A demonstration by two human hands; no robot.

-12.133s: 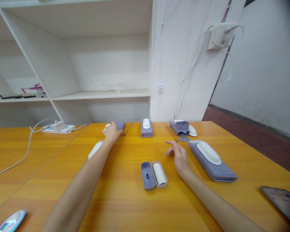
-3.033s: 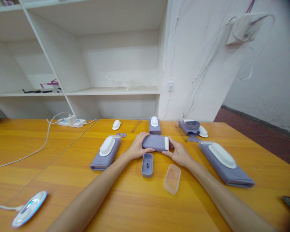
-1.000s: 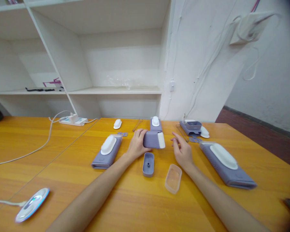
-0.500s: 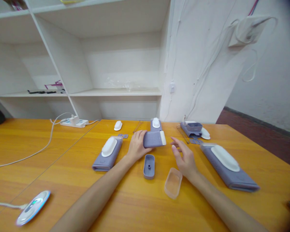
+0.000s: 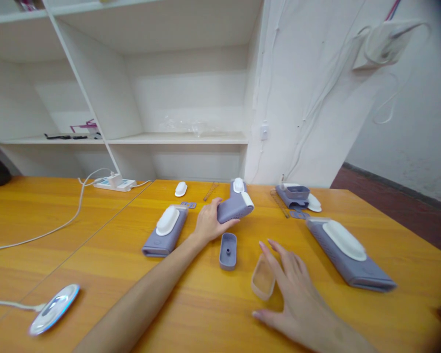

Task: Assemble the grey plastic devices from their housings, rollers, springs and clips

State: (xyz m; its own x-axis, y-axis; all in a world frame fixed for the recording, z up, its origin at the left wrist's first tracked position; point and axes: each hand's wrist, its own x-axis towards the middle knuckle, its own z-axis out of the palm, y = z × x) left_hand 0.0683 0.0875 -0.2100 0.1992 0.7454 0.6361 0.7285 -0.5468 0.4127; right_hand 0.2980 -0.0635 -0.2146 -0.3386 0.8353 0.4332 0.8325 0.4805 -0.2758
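Note:
My left hand [image 5: 210, 220] is wrapped round a grey-purple plastic housing [image 5: 235, 208] with a white end, held tilted above the table. Below it stands a small grey-purple oblong cup [image 5: 228, 251] with a peg in its middle. Fingers spread, my right hand [image 5: 294, 284] hovers around a translucent oblong cover [image 5: 263, 278]; I cannot tell whether it touches it. Left of my left hand lies a grey-purple dispenser with a white brush head [image 5: 168, 220]. A larger, similar dispenser [image 5: 349, 252] lies to the right of my right hand.
Behind the hands are a white oval piece [image 5: 181, 189], metal springs [image 5: 210, 191], flat grey parts [image 5: 188, 205] and another grey-purple assembly [image 5: 293, 193]. A glowing oval device [image 5: 55, 310] with a cable lies front left. A power strip [image 5: 114, 183] sits near the white shelves [image 5: 176, 138].
My right hand has moved down and toward me, its fingers opening around the translucent cover. My left hand has turned the housing so that its perforated side shows.

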